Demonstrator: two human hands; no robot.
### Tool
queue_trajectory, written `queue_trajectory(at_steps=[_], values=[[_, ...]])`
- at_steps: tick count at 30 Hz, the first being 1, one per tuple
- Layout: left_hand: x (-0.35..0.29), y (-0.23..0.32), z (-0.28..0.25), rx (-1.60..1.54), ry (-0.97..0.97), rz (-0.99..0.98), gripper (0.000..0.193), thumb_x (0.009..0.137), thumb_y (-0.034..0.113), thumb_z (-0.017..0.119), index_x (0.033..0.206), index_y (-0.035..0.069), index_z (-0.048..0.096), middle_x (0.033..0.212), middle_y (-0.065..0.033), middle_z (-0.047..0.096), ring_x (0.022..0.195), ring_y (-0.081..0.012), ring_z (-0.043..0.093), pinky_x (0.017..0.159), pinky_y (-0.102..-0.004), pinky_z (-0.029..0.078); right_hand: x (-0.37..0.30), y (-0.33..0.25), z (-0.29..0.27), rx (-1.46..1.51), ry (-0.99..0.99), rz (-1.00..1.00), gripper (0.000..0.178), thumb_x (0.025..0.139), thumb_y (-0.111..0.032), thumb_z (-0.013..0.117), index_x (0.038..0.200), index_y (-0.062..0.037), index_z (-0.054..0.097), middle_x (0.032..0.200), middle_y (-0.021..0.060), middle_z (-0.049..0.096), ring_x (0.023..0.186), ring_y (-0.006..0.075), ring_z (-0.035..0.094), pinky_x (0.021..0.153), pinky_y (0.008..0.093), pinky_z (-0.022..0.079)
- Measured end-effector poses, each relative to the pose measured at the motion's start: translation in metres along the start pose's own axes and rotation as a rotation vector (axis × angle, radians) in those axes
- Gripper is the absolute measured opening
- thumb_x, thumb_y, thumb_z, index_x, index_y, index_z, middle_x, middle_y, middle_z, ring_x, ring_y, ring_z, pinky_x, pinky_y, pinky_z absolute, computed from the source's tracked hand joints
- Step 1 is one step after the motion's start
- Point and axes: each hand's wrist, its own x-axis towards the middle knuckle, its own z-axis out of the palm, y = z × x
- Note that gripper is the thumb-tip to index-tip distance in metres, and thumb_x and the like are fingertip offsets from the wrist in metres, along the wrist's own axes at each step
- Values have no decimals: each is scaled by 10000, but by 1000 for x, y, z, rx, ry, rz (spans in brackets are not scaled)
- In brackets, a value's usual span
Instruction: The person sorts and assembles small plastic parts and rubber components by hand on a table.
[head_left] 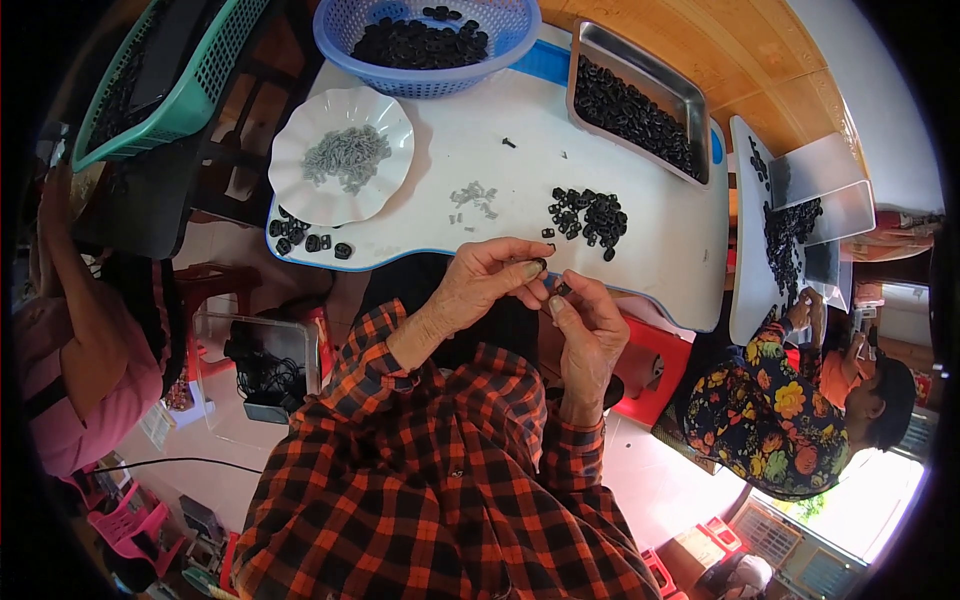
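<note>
My left hand [487, 280] pinches a small black plastic part [538, 266] between thumb and fingertips, just in front of the white table's near edge. My right hand [587, 325] is beside it, fingers closed on a tiny dark piece [561, 289] at the fingertips. Both hands nearly touch. On the white table [650, 230] just beyond them lies a loose pile of black parts [590, 215] and a small scatter of grey metal pieces [474, 196]. A white scalloped plate [300, 190] at the left holds more grey pieces.
A blue basket [520, 40] and a steel tray [690, 100] of black parts stand at the back. Finished black parts [305, 238] lie at the table's left edge. A person in a flowered top [780, 410] works at a second table on the right; another person sits at left.
</note>
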Motion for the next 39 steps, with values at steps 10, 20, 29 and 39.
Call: queue_trajectory(at_steps=[10,20,29,39], values=[[1,-4,-7,-3,22,-12,241,898,10,568,1127,-61,583,891,-136,658,790,-189,672,704,-283,584,1,-4,7,-9,81,62,167,883,-58,623,1041,-12,648,835,20,637,683,51,545,588,171,432],[1,-6,-4,40,44,49,224,886,-19,568,1103,-76,579,965,-169,645,839,-225,677,765,-312,587,3,3,4,-27,92,-5,128,892,-85,622,994,-15,653,760,9,614,628,34,528,527,149,390],[1,-9,-7,67,26,13,119,903,-3,551,1007,-58,570,919,-128,633,857,-223,673,753,-309,590,1,-1,7,-16,107,48,135,888,-80,626,990,5,648,761,21,622,630,47,540,544,158,414],[-1,-14,-4,120,22,44,161,909,3,545,1048,-71,576,982,-133,635,927,-213,653,842,-321,560,3,2,9,-26,125,36,132,885,-68,625,989,11,644,794,43,645,669,61,568,562,176,436]])
